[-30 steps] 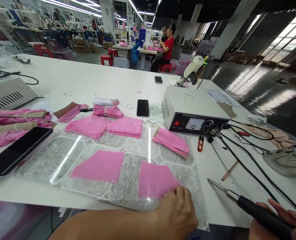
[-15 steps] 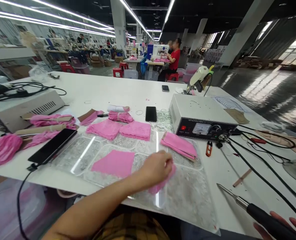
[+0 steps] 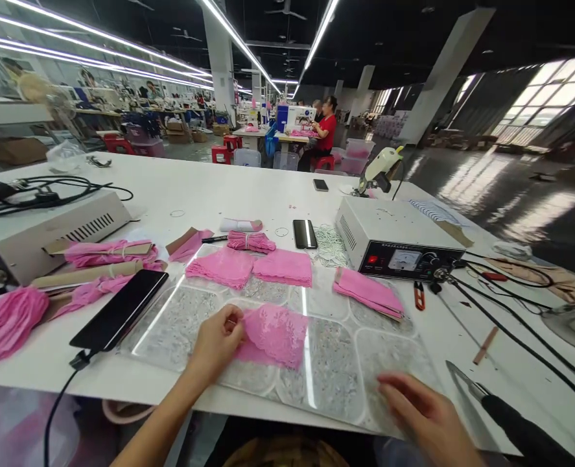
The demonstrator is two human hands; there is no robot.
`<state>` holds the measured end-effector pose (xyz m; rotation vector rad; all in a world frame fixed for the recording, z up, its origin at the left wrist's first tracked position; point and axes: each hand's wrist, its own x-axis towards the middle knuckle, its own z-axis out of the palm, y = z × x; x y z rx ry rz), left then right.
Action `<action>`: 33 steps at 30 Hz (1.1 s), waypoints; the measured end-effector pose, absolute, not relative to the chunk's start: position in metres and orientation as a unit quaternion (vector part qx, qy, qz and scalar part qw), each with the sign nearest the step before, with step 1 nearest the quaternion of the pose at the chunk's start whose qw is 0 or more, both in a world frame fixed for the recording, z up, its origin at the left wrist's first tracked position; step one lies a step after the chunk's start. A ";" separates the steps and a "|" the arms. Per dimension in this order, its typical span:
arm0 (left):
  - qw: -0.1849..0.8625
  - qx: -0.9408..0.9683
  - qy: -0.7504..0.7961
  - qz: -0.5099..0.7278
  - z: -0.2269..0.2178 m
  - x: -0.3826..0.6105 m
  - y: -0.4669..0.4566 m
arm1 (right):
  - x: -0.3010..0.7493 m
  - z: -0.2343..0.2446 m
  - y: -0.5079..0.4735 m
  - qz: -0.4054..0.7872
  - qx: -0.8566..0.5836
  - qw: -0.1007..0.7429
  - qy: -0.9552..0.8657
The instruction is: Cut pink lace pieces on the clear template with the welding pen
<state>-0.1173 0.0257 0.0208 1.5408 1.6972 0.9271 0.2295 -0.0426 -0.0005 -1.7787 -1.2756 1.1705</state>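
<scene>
My left hand [image 3: 219, 337] pinches the left edge of a pink lace fabric piece [image 3: 280, 331]. The lace lies over another pink piece, whose lower edge shows beneath it, on a clear mat [image 3: 336, 376]. Over the mat's lower right part, my right hand [image 3: 416, 405] is open and slightly blurred, fingers stretched out to the left and holding nothing. To its right rests a black-handled tool [image 3: 515, 425] with a pointed metal tip. Two pink fabric stacks, a left stack [image 3: 222, 267] and a right stack [image 3: 283, 267], lie beyond the lace.
A folded pink bundle [image 3: 369, 293] lies near the control box [image 3: 406, 256]; orange snips [image 3: 419, 296] are beside it. A black phone-like device [image 3: 119, 310] with a cable sits at left, near pink bundles [image 3: 10, 324]. Another phone [image 3: 305, 234] is farther back. A person in red [image 3: 325, 133] sits beyond the table.
My left hand has moved left with the lace, now over the other pink piece. My right hand has left the black-handled tool and come over the mat. The view has shifted.
</scene>
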 end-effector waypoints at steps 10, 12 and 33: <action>0.257 0.633 0.645 0.342 0.007 -0.125 0.013 | 0.100 0.007 0.065 0.201 -0.609 0.230 -0.732; 0.246 0.635 0.648 0.340 0.006 -0.130 0.010 | 0.101 0.007 0.066 0.201 -0.599 0.222 -0.743; 0.107 0.797 0.511 0.303 -0.011 -0.193 -0.013 | 0.104 0.018 0.023 0.236 -0.385 0.152 -0.879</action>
